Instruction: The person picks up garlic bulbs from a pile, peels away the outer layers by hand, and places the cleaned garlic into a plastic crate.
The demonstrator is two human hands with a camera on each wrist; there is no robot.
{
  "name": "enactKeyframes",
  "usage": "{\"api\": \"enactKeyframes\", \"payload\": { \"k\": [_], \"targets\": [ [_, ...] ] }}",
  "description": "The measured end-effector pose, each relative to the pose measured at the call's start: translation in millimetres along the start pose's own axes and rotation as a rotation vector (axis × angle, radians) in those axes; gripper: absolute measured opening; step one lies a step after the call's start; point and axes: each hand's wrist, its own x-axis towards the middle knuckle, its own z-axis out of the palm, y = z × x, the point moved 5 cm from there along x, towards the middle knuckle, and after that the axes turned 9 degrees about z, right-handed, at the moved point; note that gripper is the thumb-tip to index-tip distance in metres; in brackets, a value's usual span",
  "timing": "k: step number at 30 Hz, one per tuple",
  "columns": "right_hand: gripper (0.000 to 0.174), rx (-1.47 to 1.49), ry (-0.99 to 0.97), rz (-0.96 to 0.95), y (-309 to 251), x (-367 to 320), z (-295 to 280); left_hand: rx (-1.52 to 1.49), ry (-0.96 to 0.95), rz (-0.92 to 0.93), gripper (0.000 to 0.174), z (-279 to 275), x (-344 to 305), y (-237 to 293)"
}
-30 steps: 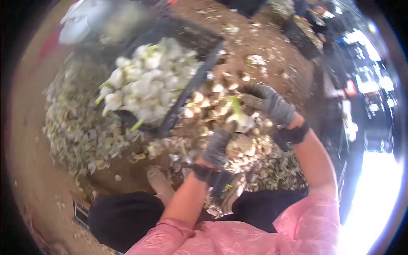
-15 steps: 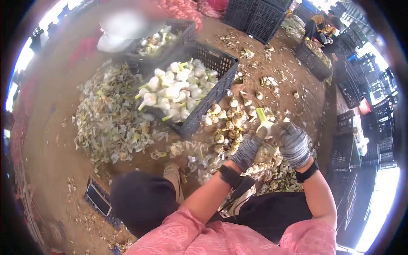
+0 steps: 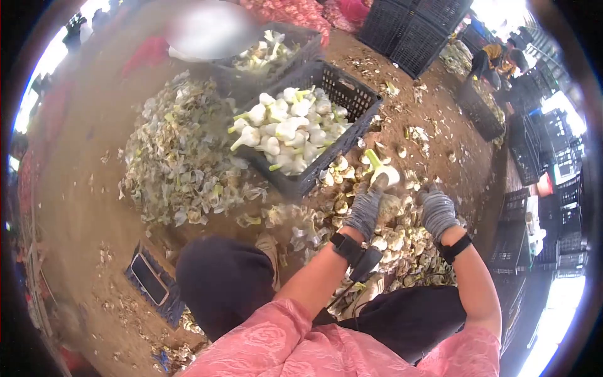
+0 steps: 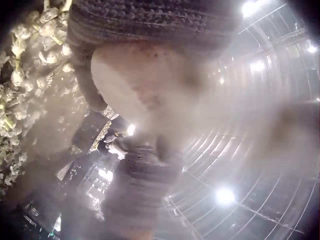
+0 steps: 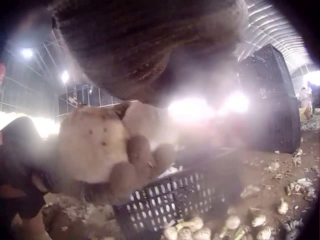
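Observation:
In the head view my gloved left hand (image 3: 364,212) grips a white garlic bulb (image 3: 387,176), whose pale green stem points up and to the left. My gloved right hand (image 3: 438,212) is just right of the bulb, apart from it, fingertips forward. Its palm side is hidden, so I cannot tell whether it pinches a bit of skin. Under and in front of both hands lies a pile of unpeeled garlic bulbs (image 3: 394,242). Cleaned bulbs (image 3: 292,129) fill a black crate (image 3: 344,152) left of the left hand.
A heap of garlic skins (image 3: 182,157) spreads left of the crate. Behind it stands a second crate (image 3: 306,55) with more garlic. Stacked black crates (image 3: 408,34) rise at the back. A phone (image 3: 149,279) lies by the left knee. Another person (image 3: 499,60) crouches far right.
My right hand has come away from the bulb, which it was close against half a second ago. The left hand keeps its grip. The head view has shifted, with the crate now further right.

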Motion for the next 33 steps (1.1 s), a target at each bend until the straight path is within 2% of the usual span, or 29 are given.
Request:
{"api": "enactKeyframes", "payload": {
  "k": [1,2,4,5,6,8,9,10,12,13,14,16,18,20,22,24,26,27,28,29,30,31,32,33],
  "targets": [
    [0.015,-0.144,0.231,-0.275,-16.4,1.6,-12.4,0.068,0.16,-0.086,0.065,-7.0,-4.2,8.8],
    [0.015,-0.15,0.231,-0.287,-22.7,11.4,-16.0,0.058,0.166,-0.078,0.065,-13.8,0.0,8.5],
    [0.011,0.129,0.154,-0.204,-61.2,36.5,-53.8,0.045,0.245,-0.083,0.072,-39.9,8.8,-4.3],
    [0.008,0.227,0.219,-0.27,-95.1,44.0,-79.8,0.114,0.211,-0.125,0.077,-50.2,11.6,-11.0],
    [0.007,0.237,0.2,-0.345,-127.4,56.3,-90.3,0.161,0.228,-0.217,0.071,-55.9,10.9,-14.0],
    [0.021,0.148,0.176,-0.568,-198.2,87.5,-86.2,-0.417,0.286,-0.083,0.045,-98.2,57.2,-125.6],
    [0.024,0.243,0.193,-0.71,-242.0,90.3,-99.6,-0.428,0.29,-0.077,0.045,-101.3,65.1,-119.4],
    [0.026,0.327,0.369,-0.837,-277.2,101.9,-88.6,-0.394,0.29,-0.083,0.045,-75.7,115.3,-110.5],
    [0.028,0.295,0.375,-0.893,-345.6,117.3,-81.8,-0.33,0.29,-0.097,0.045,-90.5,67.6,-131.1],
    [0.028,0.287,0.366,-0.903,-368.5,128.5,-68.9,-0.301,0.29,-0.104,0.044,-93.2,68.3,-129.7],
    [0.031,0.219,0.23,-0.793,-385.8,146.9,-44.6,-0.272,0.29,-0.113,0.044,-94.0,69.8,-128.7],
    [0.039,0.128,-0.082,-0.604,-389.5,180.6,-5.0,-0.211,0.289,-0.136,0.043,-93.4,69.0,-119.9],
    [0.043,0.084,-0.209,-0.533,-374.0,174.7,-33.3,-0.136,0.287,-0.163,0.043,-108.4,50.2,-110.2],
    [0.045,0.058,-0.075,-0.569,-356.8,178.6,-25.9,-0.055,0.275,-0.194,0.042,-111.6,46.9,-95.3],
    [0.048,-0.053,-0.144,-0.503,-336.7,191.1,-20.4,0.031,0.246,-0.222,0.042,-115.1,43.7,-80.5],
    [0.052,0.098,-0.176,-0.442,-309.3,199.6,-38.5,0.111,0.218,-0.251,0.041,-111.0,40.1,-72.4],
    [0.057,-0.02,-0.102,-0.209,-258.1,242.9,-20.1,0.192,0.193,-0.282,0.041,-108.8,37.2,-64.0],
    [0.058,-0.103,-0.056,-0.189,-240.1,246.9,-23.1,0.603,-0.037,0.468,0.033,-136.5,45.5,-127.2],
    [0.058,-0.189,-0.007,-0.169,-226.0,250.5,-27.1,0.599,-0.048,0.467,0.033,-131.2,46.1,-118.7],
    [0.061,-0.191,0.126,-0.203,-218.5,255.3,-24.5,0.467,0.084,0.072,0.031,-126.6,48.3,-110.5],
    [0.061,-0.204,0.126,-0.204,-222.4,261.3,-21.7,0.319,0.211,-0.321,0.03,-114.2,40.8,-95.5],
    [0.061,-0.04,0.166,-0.337,-242.2,264.0,-21.6,0.342,0.247,-0.458,0.046,-94.2,27.8,-44.6],
    [0.061,0.135,0.205,-0.465,-264.5,262.0,-22.1,0.342,0.246,-0.462,0.046,-102.5,27.6,-69.9],
    [0.061,0.207,0.222,-0.548,-292.3,252.5,-28.7,0.439,0.137,-0.228,0.046,-117.7,34.2,-107.7]
  ]
}}
